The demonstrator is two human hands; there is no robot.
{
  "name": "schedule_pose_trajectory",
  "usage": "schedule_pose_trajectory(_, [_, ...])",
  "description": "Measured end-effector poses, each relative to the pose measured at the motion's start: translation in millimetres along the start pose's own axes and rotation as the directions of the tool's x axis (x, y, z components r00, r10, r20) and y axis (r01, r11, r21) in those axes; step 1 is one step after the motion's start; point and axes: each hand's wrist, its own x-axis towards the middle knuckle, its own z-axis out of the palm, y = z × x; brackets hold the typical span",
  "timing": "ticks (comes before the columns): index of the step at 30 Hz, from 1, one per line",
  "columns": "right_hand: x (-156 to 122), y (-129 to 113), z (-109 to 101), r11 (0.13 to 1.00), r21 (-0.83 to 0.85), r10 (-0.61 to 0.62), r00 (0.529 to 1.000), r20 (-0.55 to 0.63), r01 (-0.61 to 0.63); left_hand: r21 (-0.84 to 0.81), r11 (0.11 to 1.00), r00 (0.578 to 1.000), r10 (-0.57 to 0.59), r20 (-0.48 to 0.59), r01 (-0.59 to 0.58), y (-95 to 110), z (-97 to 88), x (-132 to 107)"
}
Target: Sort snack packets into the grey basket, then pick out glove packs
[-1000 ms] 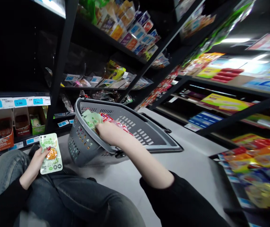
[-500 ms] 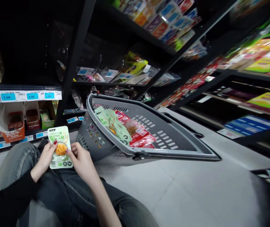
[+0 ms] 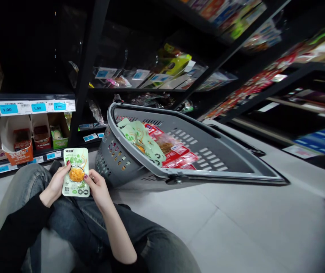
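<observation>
A light green snack packet [image 3: 76,175], printed with an orange bowl of food, is held upright over my lap. My left hand [image 3: 56,183] grips its left edge, thumb on the front. My right hand [image 3: 97,186] pinches its right edge between thumb and fingers. To the right of my hands stands a grey shopping basket [image 3: 131,167]. Inside it lie green packets [image 3: 141,138] like the one I hold, and red packets [image 3: 176,151] with a clear window.
Small open boxes [image 3: 18,142] of snacks stand on the low shelf at left, under a strip of price tags [image 3: 22,108]. A dark shelf post [image 3: 87,72] rises behind the basket. Bagged goods [image 3: 173,64] fill shelves beyond. Grey floor tiles [image 3: 196,216] lie at right.
The packet has come more upright, its front turned more squarely to me. Both hands still hold it. The view has shifted, so the basket appears slightly farther right and higher.
</observation>
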Motion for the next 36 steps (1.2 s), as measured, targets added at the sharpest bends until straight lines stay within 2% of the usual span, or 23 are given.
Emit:
schedule_pose_trajectory(2, [-4,-4,1,0.993,-0.108,-0.064,0.994,-0.083,0.055,0.033,0.999,1.0,0.001,0.023,-0.001,-1,-0.9,2])
schedule_pose_trajectory(3, [-7,-6,2,0.965,-0.239,-0.142,0.979,-0.144,0.105,0.083,0.996,1.0,0.025,0.018,-0.026,-1,-1.3,3])
schedule_pose_trajectory(4, [-10,-8,3,0.896,-0.416,-0.25,0.95,-0.188,0.153,0.146,0.987,0.998,0.064,0.008,-0.064,-2,-1.5,4])
schedule_pose_trajectory(5, [-13,-8,4,0.771,-0.609,-0.37,0.909,-0.192,0.186,0.203,0.974,0.995,0.104,0.004,-0.103,-3,-1.6,3])
schedule_pose_trajectory(6, [-16,-8,6,0.599,-0.775,-0.479,0.865,-0.147,0.2,0.235,0.964,0.992,0.123,0.022,-0.124,-3,-1.4,2])
schedule_pose_trajectory(8, [-20,-8,10,0.272,-0.936,-0.587,0.809,0.022,0.222,0.209,0.974,0.991,0.064,0.116,-0.088,-4,0.1,-2])
schedule_pose_trajectory(9, [-22,-8,12,0.162,-0.954,-0.603,0.791,0.106,0.251,0.167,0.985,0.985,0.018,0.172,-0.047,-4,1.4,-4])
schedule_pose_trajectory(10, [-23,-7,14,0.091,-0.952,-0.611,0.771,0.178,0.291,0.126,0.992,0.976,-0.019,0.216,-0.009,-4,3.0,-7])
schedule_pose_trajectory(11, [-24,-7,15,0.06,-0.936,-0.618,0.749,0.239,0.347,0.093,0.996,0.972,-0.036,0.233,0.015,-4,4.6,-9])
schedule_pose_trajectory(12, [-23,-8,17,0.067,-0.91,-0.623,0.729,0.283,0.41,0.068,0.998,0.974,-0.033,0.225,0.018,-3,6.2,-10])
schedule_pose_trajectory(14, [-22,-9,16,0.195,-0.847,-0.644,0.716,0.269,0.494,0.027,1.0,0.983,-0.001,0.181,-0.004,-1,8.4,-11])
schedule_pose_trajectory(15, [-20,-10,15,0.303,-0.818,-0.655,0.73,0.193,0.488,0.009,1.0,0.986,0.008,0.166,-0.01,0,8.8,-10])
schedule_pose_trajectory(17, [-16,-12,9,0.559,-0.738,-0.616,0.785,-0.065,0.378,-0.016,1.0,0.99,0.004,0.144,-0.001,1,8.5,-8])
schedule_pose_trajectory(19, [-12,-14,2,0.79,-0.566,-0.461,0.837,-0.296,0.235,-0.021,1.0,0.992,-0.007,0.127,0.01,2,7.3,-6])
schedule_pose_trajectory(20, [-9,-14,-1,0.873,-0.452,-0.359,0.867,-0.345,0.182,-0.013,1.0,0.993,-0.009,0.118,0.01,1,6.6,-5])
schedule_pose_trajectory(22, [-6,-15,-6,0.967,-0.234,-0.177,0.93,-0.321,0.103,0.026,1.0,0.994,0.0,0.111,-0.003,0,5.0,-4])
schedule_pose_trajectory(25, [-3,-16,-8,0.997,-0.079,-0.029,0.978,-0.207,0.013,0.111,0.993,0.994,0.027,0.104,-0.038,-3,2.3,-2])
schedule_pose_trajectory(28, [-4,-17,-6,0.994,-0.11,0.01,0.989,-0.145,-0.026,0.169,0.985,0.995,0.018,0.096,-0.034,-6,-1.2,-1])
schedule_pose_trajectory(30, [-10,-25,-7,0.985,-0.169,0.015,0.999,-0.036,-0.02,0.206,0.979,0.993,-0.012,0.121,-0.013,-8,-3.4,-3])
schedule_pose_trajectory(33, [-24,-60,-19,0.964,-0.26,-0.018,0.986,0.164,0.061,0.21,0.977,0.969,-0.015,0.247,-0.039,-8,-4.1,-8])
schedule_pose_trajectory(34, [-28,-78,-27,0.95,-0.293,-0.065,0.984,0.165,0.111,0.183,0.982,0.95,-0.009,0.311,-0.05,-7,-3.5,-10])
schedule_pose_trajectory(35, [-32,-99,-37,0.928,-0.33,-0.144,0.983,0.111,0.173,0.155,0.987,0.927,-0.011,0.376,-0.051,-5,-2.5,-12])
schedule_pose_trajectory(36, [-34,-122,-48,0.893,-0.384,-0.252,0.968,0.009,0.236,0.139,0.989,0.903,-0.021,0.43,-0.043,-3,-1.3,-13])
